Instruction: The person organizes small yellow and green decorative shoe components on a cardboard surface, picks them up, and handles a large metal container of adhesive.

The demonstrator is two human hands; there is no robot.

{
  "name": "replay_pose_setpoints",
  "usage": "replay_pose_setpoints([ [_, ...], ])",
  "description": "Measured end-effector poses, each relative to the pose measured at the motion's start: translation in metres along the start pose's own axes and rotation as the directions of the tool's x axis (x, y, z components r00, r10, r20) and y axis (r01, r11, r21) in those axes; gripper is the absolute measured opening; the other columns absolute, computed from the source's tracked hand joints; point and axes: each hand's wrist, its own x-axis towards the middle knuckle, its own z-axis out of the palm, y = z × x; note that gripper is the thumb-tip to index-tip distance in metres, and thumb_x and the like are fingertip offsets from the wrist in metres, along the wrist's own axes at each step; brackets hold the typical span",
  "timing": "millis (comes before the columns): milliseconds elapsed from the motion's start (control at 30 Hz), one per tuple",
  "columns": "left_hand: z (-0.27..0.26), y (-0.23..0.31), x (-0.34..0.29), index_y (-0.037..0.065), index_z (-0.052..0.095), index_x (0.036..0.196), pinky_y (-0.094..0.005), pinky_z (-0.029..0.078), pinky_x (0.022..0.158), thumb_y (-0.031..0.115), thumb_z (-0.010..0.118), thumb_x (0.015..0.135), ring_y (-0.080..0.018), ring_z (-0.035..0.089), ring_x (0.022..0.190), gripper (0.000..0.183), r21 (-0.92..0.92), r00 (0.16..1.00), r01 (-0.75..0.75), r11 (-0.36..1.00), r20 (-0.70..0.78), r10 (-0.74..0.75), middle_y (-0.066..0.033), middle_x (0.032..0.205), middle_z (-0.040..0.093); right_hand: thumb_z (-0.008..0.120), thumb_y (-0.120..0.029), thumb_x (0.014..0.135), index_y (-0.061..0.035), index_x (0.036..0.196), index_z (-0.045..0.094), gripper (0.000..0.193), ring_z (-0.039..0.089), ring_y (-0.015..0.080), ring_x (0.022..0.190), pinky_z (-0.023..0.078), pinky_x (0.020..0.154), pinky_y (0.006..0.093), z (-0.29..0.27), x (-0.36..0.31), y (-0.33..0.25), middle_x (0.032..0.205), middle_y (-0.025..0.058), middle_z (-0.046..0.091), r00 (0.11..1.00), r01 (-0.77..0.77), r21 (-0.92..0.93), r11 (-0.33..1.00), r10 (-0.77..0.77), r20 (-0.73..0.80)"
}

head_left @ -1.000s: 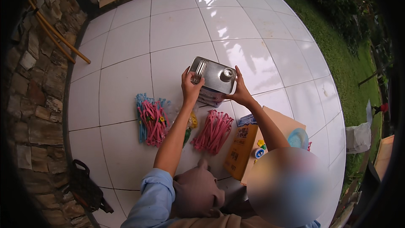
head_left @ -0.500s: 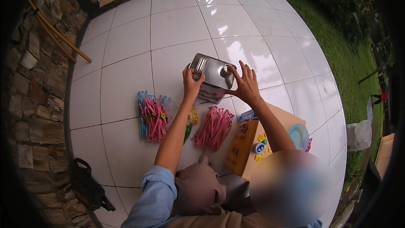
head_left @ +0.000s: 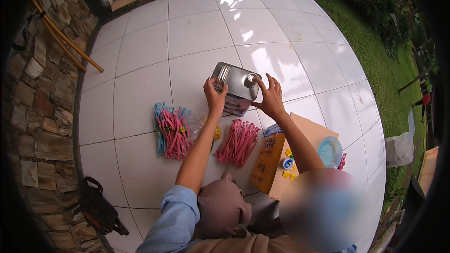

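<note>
A rectangular metal can (head_left: 234, 80) with a silver top stands on the white tiles in front of me. My left hand (head_left: 215, 96) is closed on its left side, by the ribbed metal handle (head_left: 223, 78). At the can's right corner, my right hand (head_left: 271, 99) has its index finger against the small round cap (head_left: 251, 78) and its thumb lower on the can's side; the other fingers are spread in the air. Nearer to me lie a bundle of pink strips (head_left: 237, 143) and a pile of pink and blue strips (head_left: 172, 132).
An orange-sided cardboard box (head_left: 268, 165) at right carries yellow flower pieces (head_left: 286, 174), a small blue-and-white container (head_left: 288, 163) and a light-blue bowl (head_left: 330, 152). Clear plastic packaging (head_left: 197, 124) lies beside my left forearm. A dark bag (head_left: 97, 206) rests near the stone wall (head_left: 49, 126).
The can and both hands appear slightly lower in the picture, along with a small shift of the whole view. My fingers stay at the handle and the cap.
</note>
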Motion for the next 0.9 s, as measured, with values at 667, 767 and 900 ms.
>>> replay_pose_setpoints([
  [667, -0.003, 0.071, -0.017, 0.006, 0.048, 0.103, -0.0365, 0.032, 0.091, 0.018, 0.065, 0.079, -0.0240, 0.038, 0.108, 0.031, 0.149, 0.978, -0.032, 0.988, -0.201, 0.062, -0.0095, 0.106, 0.047, 0.052, -0.005, 0.071, -0.0125, 0.114, 0.056, 0.044, 0.024, 0.0264, 0.128, 0.025, 0.103, 0.0380, -0.095, -0.019, 0.002, 0.132, 0.0119, 0.034, 0.942, -0.329, 0.889, 0.318, 0.177, 0.285],
  [767, 0.015, 0.141, -0.031, 0.005, 0.051, 0.097, -0.0274, 0.040, 0.077, 0.014, 0.058, 0.084, -0.0149, 0.048, 0.087, 0.017, -0.248, 0.996, -0.063, 0.967, 0.038, 0.075, -0.0054, 0.095, 0.050, 0.052, -0.015, 0.081, -0.0144, 0.111, 0.058, 0.031, 0.026, 0.0249, 0.128, 0.026, 0.103, 0.0395, -0.157, -0.073, 0.014, 0.132, 0.0097, 0.035, 0.955, -0.277, 0.834, 0.477, 0.231, 0.185],
  [900, 0.051, 0.212, -0.081, 0.003, 0.052, 0.097, -0.0282, 0.047, 0.074, 0.014, 0.057, 0.084, -0.0152, 0.055, 0.086, 0.017, -0.291, 0.697, 0.004, 0.957, 0.687, 0.206, -0.0072, 0.094, 0.052, 0.054, -0.019, 0.084, -0.0190, 0.110, 0.059, 0.026, 0.030, 0.0313, 0.121, 0.030, 0.099, 0.0442, -0.196, -0.169, 0.050, 0.128, 0.0135, 0.037, 0.973, -0.215, 0.302, 0.929, 0.229, -0.009],
])
